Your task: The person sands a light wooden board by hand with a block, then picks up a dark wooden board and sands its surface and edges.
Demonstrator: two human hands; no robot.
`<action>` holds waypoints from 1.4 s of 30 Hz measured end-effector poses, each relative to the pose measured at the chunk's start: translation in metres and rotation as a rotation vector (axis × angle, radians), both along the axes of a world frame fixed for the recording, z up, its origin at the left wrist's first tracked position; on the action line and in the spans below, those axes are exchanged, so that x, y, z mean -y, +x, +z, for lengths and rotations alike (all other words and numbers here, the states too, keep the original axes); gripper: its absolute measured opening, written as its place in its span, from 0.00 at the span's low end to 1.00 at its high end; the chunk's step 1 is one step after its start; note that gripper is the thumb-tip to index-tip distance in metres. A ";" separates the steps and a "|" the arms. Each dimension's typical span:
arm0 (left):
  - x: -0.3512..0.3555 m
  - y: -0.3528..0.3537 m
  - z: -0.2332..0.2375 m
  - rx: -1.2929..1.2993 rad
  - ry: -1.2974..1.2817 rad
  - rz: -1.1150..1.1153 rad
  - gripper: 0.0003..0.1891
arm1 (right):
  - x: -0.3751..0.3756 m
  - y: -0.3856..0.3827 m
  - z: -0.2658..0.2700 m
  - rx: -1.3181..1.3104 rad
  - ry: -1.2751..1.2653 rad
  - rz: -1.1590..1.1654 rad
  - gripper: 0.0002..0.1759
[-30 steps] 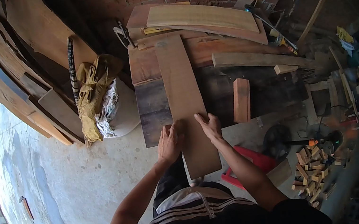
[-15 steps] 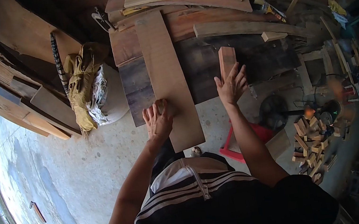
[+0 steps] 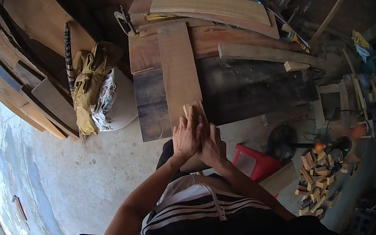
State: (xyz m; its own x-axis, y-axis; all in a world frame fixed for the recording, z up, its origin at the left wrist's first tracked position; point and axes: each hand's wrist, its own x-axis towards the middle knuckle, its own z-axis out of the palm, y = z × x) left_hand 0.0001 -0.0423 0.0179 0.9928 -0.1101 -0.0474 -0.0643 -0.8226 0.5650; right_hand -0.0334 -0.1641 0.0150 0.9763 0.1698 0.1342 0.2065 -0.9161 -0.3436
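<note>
A long flat wooden board (image 3: 179,68) lies across the dark workbench (image 3: 252,83), its near end reaching toward my body. On that near part rests a small wooden block (image 3: 192,106), mostly hidden beneath my fingers. My left hand (image 3: 186,139) is closed over the block's left side, its fingers pointing away from me. Close beside it, my right hand (image 3: 212,144) wraps the block from the right. The two hands touch each other.
Curved planks (image 3: 208,5) are stacked at the bench's back, near a clamp (image 3: 124,22). A narrow beam (image 3: 262,54) and a short offcut (image 3: 295,65) lie on the right. A red plastic chair (image 3: 258,163) and an offcut pile (image 3: 317,180) stand below. Boards (image 3: 14,72) lean at left.
My right hand has brought the block left from the dark bench top onto the board. My left hand has come over to meet it. The view has shifted slightly.
</note>
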 end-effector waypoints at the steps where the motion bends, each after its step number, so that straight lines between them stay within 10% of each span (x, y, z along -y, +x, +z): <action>1: -0.004 0.004 -0.003 0.008 -0.004 0.019 0.39 | -0.006 0.002 0.004 -0.022 -0.125 0.012 0.47; 7: -0.020 0.055 -0.010 0.171 0.049 -0.082 0.39 | -0.022 0.056 0.017 -0.240 -0.066 0.007 0.54; 19: -0.061 0.382 -0.005 0.173 0.008 0.079 0.31 | -0.077 0.385 0.011 -0.147 -0.017 -0.056 0.53; 32: -0.062 0.006 -0.033 0.222 -0.100 0.012 0.42 | -0.052 0.031 0.010 -0.058 -0.131 0.126 0.48; 42: -0.104 0.258 -0.016 0.196 -0.094 0.096 0.37 | -0.106 0.277 0.009 0.002 -0.069 0.097 0.48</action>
State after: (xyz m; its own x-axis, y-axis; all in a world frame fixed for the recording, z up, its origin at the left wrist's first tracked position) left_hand 0.2585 0.0613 0.0017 0.9881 -0.0092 0.1535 -0.1041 -0.7744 0.6240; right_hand 0.2432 -0.0584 0.0235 0.9545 0.2725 0.1208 0.2961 -0.9131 -0.2803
